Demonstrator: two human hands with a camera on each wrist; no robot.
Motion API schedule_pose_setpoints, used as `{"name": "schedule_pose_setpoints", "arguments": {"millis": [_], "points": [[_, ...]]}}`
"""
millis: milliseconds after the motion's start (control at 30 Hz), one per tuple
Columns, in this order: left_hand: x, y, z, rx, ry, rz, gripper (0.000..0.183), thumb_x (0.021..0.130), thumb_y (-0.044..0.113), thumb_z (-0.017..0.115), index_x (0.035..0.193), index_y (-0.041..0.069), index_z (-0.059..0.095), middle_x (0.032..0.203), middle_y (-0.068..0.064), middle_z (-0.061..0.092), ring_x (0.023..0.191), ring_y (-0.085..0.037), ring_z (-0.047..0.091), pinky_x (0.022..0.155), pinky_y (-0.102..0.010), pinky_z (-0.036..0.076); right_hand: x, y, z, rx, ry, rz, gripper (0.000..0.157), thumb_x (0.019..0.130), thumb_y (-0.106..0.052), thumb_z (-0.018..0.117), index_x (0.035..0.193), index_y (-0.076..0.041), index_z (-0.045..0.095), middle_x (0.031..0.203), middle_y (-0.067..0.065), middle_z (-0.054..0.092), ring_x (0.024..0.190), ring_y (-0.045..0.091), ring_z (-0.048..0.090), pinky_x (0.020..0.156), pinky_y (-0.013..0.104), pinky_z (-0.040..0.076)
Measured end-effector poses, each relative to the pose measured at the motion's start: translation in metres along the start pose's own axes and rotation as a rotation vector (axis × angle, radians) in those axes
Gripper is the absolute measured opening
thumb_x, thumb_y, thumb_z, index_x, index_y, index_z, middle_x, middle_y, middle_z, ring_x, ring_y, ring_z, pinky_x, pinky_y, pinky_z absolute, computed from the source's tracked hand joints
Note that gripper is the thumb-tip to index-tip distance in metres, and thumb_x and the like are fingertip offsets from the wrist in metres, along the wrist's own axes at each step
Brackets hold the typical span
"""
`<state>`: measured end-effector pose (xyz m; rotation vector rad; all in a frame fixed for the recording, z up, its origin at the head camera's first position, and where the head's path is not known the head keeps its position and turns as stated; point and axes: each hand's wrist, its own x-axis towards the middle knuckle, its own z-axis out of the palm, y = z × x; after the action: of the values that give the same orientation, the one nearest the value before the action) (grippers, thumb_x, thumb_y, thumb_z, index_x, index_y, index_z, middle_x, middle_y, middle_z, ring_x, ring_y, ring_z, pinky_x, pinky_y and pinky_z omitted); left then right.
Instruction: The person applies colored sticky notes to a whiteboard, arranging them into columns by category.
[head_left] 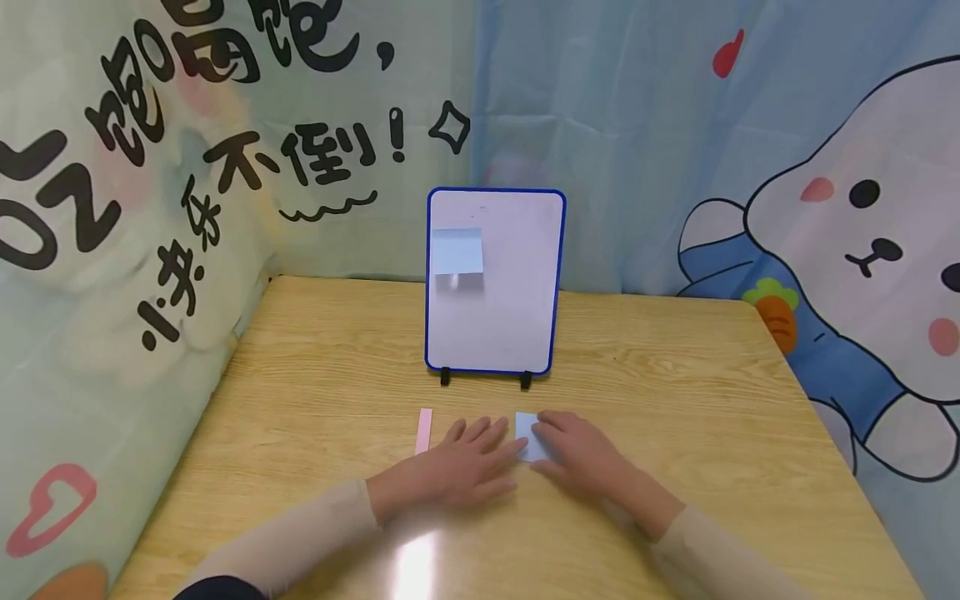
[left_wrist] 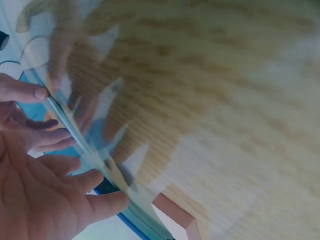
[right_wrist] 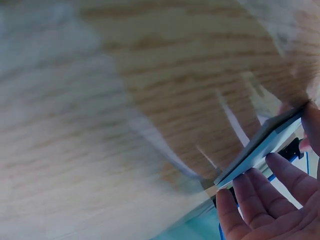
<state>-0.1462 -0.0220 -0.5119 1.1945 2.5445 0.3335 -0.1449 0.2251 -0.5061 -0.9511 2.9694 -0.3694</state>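
A light-blue sticky note pad (head_left: 526, 437) lies on the wooden table. My right hand (head_left: 581, 452) is over its right side, holding it between thumb and fingers. In the right wrist view, the fingertips and thumb meet the edges of the pad (right_wrist: 260, 156). Just left of the pad, my left hand (head_left: 467, 467) is spread palm down, fingers straight, with nothing in its grasp. A narrow pink pad (head_left: 423, 430) lies beyond the left wrist, partly hidden by that hand. The left wrist view shows the pink pad's (left_wrist: 176, 218) thick side near the fingers.
Behind the hands, a blue-framed whiteboard (head_left: 517, 292) stands upright on black feet. One blue sticky note (head_left: 458, 252) clings to its upper left, its lower edge lifted. Printed curtains (head_left: 615, 158) hang along the back and sides of the table (head_left: 660, 358).
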Motion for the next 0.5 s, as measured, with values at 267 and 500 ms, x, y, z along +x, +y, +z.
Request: {"name": "schedule_pose_setpoints", "arguments": {"millis": [267,500], "points": [[0.0021,-0.0008,-0.0019,-0.043,-0.033,-0.031,0.065,0.103,0.062,0.021,0.160,0.033,0.011,0.163,-0.010,0.026,0.151,-0.034,0.023,0.117,-0.061,0.022,0.0012,-0.0003,-0.0023,-0.003,-0.036,0.018,0.048,0.090,-0.034,0.072,0.123,0.000,0.064,0.130,0.023,0.062,0.119,0.039,0.059,0.099,0.053,0.049],[0.0047,-0.0025,-0.0052,-0.085,-0.038,-0.048,0.066,0.104,0.059,0.022,0.160,0.026,0.013,0.162,-0.008,0.031,0.150,-0.032,0.025,0.118,-0.060,0.022,0.0015,0.0018,-0.0050,-0.004,-0.066,0.021,0.049,0.092,-0.036,0.069,0.125,0.001,0.065,0.133,0.022,0.061,0.121,0.040,0.059,0.099,0.052,0.049]]}}
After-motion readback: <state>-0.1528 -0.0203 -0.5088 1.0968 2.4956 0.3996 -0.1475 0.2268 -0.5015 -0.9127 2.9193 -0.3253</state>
